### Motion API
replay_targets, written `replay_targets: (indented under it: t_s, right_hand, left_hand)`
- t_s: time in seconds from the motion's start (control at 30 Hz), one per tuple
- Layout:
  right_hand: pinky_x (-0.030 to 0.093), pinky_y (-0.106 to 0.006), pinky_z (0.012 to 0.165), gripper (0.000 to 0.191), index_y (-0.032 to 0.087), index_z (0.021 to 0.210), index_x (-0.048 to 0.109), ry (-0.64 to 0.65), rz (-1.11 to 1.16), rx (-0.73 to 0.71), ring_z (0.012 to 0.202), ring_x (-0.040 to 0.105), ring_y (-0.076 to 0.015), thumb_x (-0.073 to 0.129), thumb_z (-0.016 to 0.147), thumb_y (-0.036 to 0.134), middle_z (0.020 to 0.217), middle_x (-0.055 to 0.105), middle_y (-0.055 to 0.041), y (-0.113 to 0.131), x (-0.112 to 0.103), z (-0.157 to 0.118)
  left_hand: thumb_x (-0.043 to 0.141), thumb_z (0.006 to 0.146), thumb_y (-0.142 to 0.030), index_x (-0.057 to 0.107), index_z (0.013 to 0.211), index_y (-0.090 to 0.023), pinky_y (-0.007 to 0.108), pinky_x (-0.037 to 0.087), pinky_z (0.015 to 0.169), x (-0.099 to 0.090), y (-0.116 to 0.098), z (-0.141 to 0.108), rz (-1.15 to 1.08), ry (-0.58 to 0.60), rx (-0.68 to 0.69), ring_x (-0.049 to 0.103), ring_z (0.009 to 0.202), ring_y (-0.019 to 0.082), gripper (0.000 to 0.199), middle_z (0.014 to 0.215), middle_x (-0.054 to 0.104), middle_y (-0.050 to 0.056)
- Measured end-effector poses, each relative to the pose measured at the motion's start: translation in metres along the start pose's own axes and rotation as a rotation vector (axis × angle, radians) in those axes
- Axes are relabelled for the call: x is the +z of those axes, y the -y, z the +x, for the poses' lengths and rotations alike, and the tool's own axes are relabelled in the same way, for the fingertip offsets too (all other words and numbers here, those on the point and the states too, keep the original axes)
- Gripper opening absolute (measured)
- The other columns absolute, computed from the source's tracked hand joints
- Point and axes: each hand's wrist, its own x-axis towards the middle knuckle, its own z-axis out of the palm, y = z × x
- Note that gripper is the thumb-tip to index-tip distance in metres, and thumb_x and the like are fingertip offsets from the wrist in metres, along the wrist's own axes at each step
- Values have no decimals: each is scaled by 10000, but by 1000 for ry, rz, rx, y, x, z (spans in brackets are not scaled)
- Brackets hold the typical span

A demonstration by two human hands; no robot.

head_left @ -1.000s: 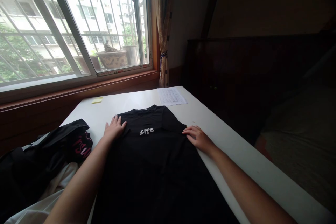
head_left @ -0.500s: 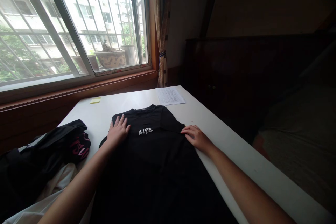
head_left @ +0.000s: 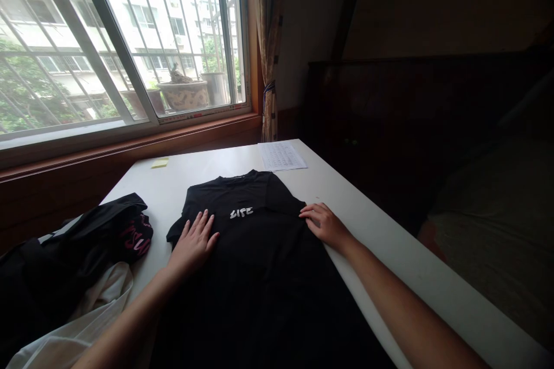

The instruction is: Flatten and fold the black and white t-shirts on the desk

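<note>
A black T-shirt with small white lettering lies spread on the white table, its collar at the far end. My left hand rests flat on the shirt's left side, below the shoulder, fingers spread. At the right edge, by the sleeve, my right hand has its thumb and fingers closed on the fabric. The lower part of the shirt runs out of view at the bottom.
Crumpled black clothing with pink lettering lies at the left, over whitish cloth. A printed sheet and yellow sticky notes are at the table's far end. A window is beyond. At the right, a person sits in shadow.
My left hand has slid down the shirt toward me, away from the shoulder, uncovering the left sleeve area. My right hand has stayed at the right edge.
</note>
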Motion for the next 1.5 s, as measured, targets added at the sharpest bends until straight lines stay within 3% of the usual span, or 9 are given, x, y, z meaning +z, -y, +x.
replay_targets:
  t_s: [0.17,0.27,0.37,0.5,0.7,0.9,1.03,1.17,1.5]
  right_hand:
    - [409,-575,1137,261,296,1033,750,6,-15,-8,1062,652,-257,592,899,137,1101,733,-35,-2,1,0]
    - [416,-571,1129,253,284,1039,749,10,-21,-1,1074,648,-256,581,910,143,1106,732,-40,-2,2,0]
    - [413,-575,1129,249,281,1038,749,12,-27,-1,1076,648,-258,576,917,150,1101,733,-42,-2,2,-1]
    - [432,-560,1115,263,287,1050,747,16,-23,1,1068,651,-256,574,914,144,1103,731,-41,0,1,0]
    - [452,-529,1095,255,277,1049,749,18,-27,5,1073,652,-247,575,919,144,1112,733,-43,0,0,0]
    - [436,-531,1090,228,274,992,763,2,-37,20,1023,661,-242,588,913,152,1056,753,-38,5,-2,7]
    - [510,-428,955,224,261,999,765,34,31,1,982,652,-232,589,919,149,1019,756,-45,34,3,29]
    - [516,-363,907,210,246,1049,765,137,148,-32,945,645,-212,598,941,179,998,762,-39,82,27,64]
    - [451,-362,1033,362,289,1300,697,384,126,156,1165,601,-244,601,954,336,1276,673,-61,165,133,160]
  left_hand:
    - [368,1034,-520,302,1620,-261,518,206,1275,-2,3,-37,-167,15,185,245,1563,269,644,1690,274,59]
    - [354,1053,-418,340,1589,-250,496,293,1249,-15,19,-43,-193,-159,188,347,1523,259,562,1650,382,72]
    - [438,1012,-311,460,1502,-173,476,385,1185,-30,40,-39,-45,-330,59,470,1421,307,509,1531,513,142]
    - [501,957,-225,588,1355,-195,413,518,967,-45,56,-33,143,-266,-38,618,1136,300,409,1272,664,120]
    - [484,973,-248,680,959,-217,345,497,806,-57,52,-21,177,-266,-28,627,1014,277,199,1027,683,79]
    - [430,1018,-325,657,1039,-218,338,492,796,-49,54,-26,112,-368,-110,630,999,261,251,1041,673,69]
    - [505,966,-369,644,1201,-223,391,503,872,-35,67,-38,40,-424,-95,593,1053,302,309,1147,647,88]
    - [559,887,-353,601,1285,-184,407,531,862,-20,82,-40,-184,-459,-149,629,952,278,435,1139,612,110]
    - [540,889,-270,621,1030,-206,369,538,839,-12,80,-37,-266,-487,-161,644,927,243,175,1034,600,73]
